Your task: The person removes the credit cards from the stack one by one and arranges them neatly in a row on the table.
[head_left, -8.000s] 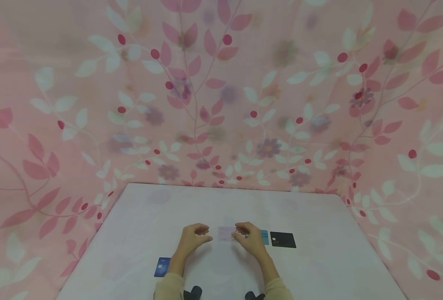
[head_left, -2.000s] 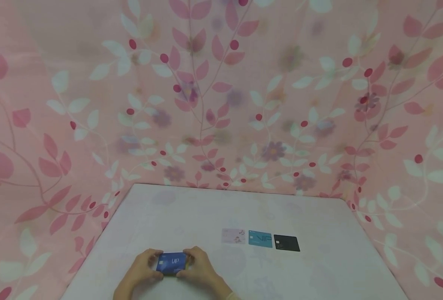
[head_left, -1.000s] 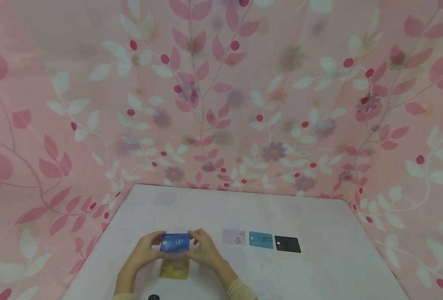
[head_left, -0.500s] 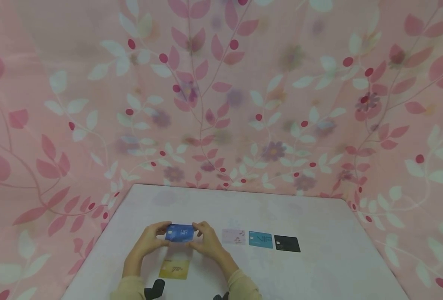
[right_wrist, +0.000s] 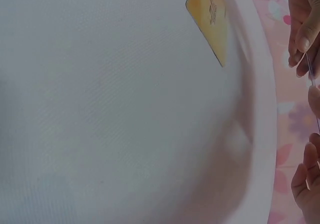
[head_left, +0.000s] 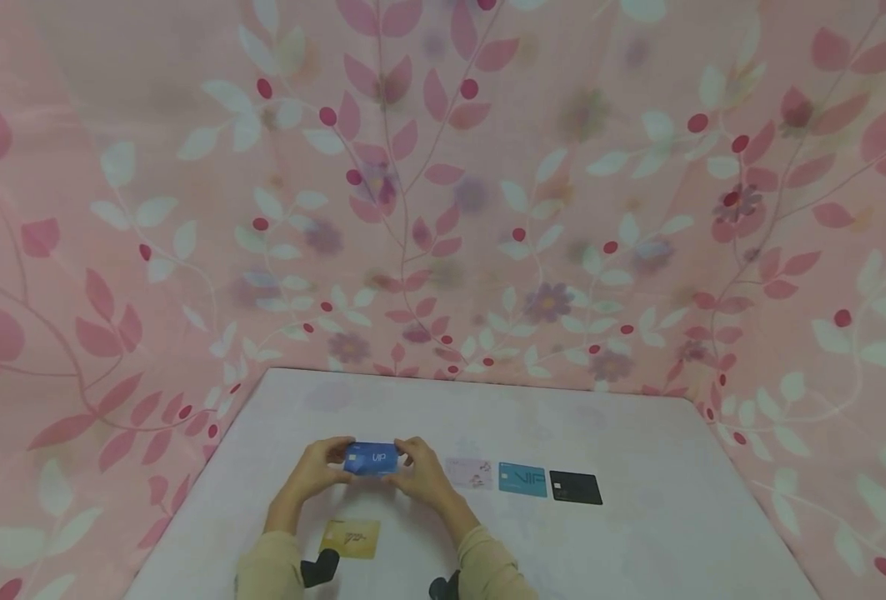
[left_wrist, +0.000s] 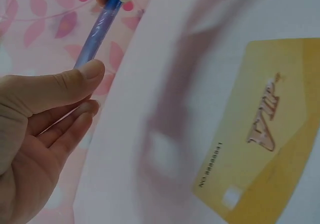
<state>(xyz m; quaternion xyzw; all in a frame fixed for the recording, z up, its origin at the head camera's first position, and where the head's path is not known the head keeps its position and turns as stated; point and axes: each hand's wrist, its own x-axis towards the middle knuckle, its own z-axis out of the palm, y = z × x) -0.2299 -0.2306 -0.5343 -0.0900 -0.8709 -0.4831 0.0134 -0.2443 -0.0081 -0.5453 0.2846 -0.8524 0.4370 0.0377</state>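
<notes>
Blue card (head_left: 371, 459): pinched between left hand (head_left: 318, 472) and right hand (head_left: 423, 477), above table (head_left: 653, 533), not yet laid. Already in row: pink card (head_left: 468, 473), teal card (head_left: 522, 481), black card (head_left: 576, 488). Outside row: yellow card (head_left: 356, 537).

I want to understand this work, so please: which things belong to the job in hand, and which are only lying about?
In the job:
blue card, held between left hand and right hand

Lying about untouched, though possibly part of the same work:
gold card, alone
pale pink card, teal card, black card, in a row
</notes>
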